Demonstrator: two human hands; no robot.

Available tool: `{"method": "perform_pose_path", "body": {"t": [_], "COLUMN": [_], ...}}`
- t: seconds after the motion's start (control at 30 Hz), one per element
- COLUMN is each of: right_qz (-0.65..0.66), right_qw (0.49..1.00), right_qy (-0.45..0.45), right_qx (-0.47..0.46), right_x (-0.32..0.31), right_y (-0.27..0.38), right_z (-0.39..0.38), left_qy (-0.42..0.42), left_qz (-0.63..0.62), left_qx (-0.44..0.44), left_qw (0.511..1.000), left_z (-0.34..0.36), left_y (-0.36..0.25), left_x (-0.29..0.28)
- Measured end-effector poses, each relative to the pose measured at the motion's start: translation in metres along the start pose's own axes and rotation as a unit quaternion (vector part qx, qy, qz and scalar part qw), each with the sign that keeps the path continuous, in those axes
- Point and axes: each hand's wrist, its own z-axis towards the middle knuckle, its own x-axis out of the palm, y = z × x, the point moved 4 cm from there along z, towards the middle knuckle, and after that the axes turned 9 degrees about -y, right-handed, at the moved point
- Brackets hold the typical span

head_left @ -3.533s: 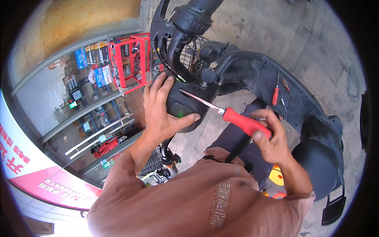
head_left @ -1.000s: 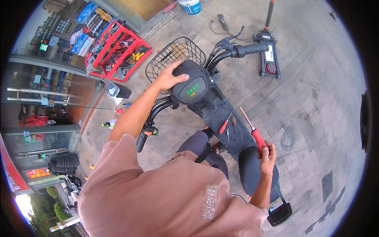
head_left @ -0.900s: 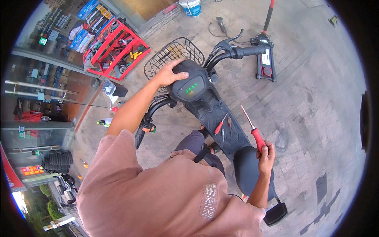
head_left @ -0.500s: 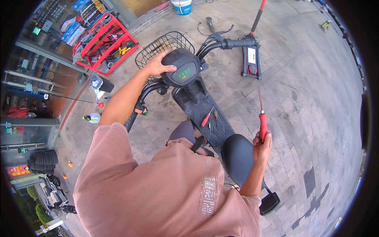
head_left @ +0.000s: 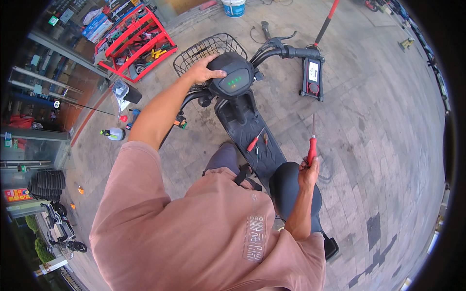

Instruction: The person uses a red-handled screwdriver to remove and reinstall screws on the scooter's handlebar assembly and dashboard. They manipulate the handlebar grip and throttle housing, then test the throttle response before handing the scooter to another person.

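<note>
My left hand (head_left: 204, 71) rests on the left side of the scooter's dark dashboard housing (head_left: 232, 75), thumb toward its lit green display and fingers wrapped over the far edge. My right hand (head_left: 308, 171) is closed around the red handle of a screwdriver (head_left: 312, 148), its long shaft pointing away from me. The black seat (head_left: 287, 194) is just left of that hand. On the footboard (head_left: 266, 156) lie a smaller red screwdriver (head_left: 253, 143), a thin brown-handled tool (head_left: 266, 139) and a small metal piece (head_left: 257, 151).
A wire basket (head_left: 194, 55) sits ahead of the handlebar. Beyond the right grip stands a floor jack (head_left: 312, 77). At the far left are a red tool cart (head_left: 170, 44), a dark bin (head_left: 132, 93) and a spray bottle (head_left: 113, 134). A bucket (head_left: 234, 8) stands far ahead.
My right hand has shifted left with the screwdriver, closer to the seat. My left hand stays on the dashboard housing while the whole view shifts slightly.
</note>
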Motion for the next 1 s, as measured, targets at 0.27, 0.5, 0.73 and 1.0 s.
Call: {"method": "perform_pose_path", "body": {"t": [0.27,0.5,0.73,1.0], "right_qz": [0.046,0.122,-0.057,-0.167], "right_qw": [0.989,0.957,0.923,0.917], "right_qy": [0.138,0.233,0.313,0.235], "right_qx": [0.019,0.123,0.216,0.277], "right_x": [0.066,0.121,0.115,0.085], "right_y": [-0.013,-0.032,-0.097,-0.218], "right_z": [-0.036,-0.076,-0.117,-0.204], "left_qy": [-0.172,0.039,0.189,0.204], "left_qz": [0.111,-0.208,-0.243,-0.234], "left_qx": [0.105,0.061,-0.235,-0.344], "left_qw": [0.973,0.976,0.922,0.886], "left_z": [-0.008,-0.137,-0.278,-0.348], "left_y": [-0.084,-0.110,0.014,0.064], "left_x": [-0.007,0.122,0.141,0.148]}}
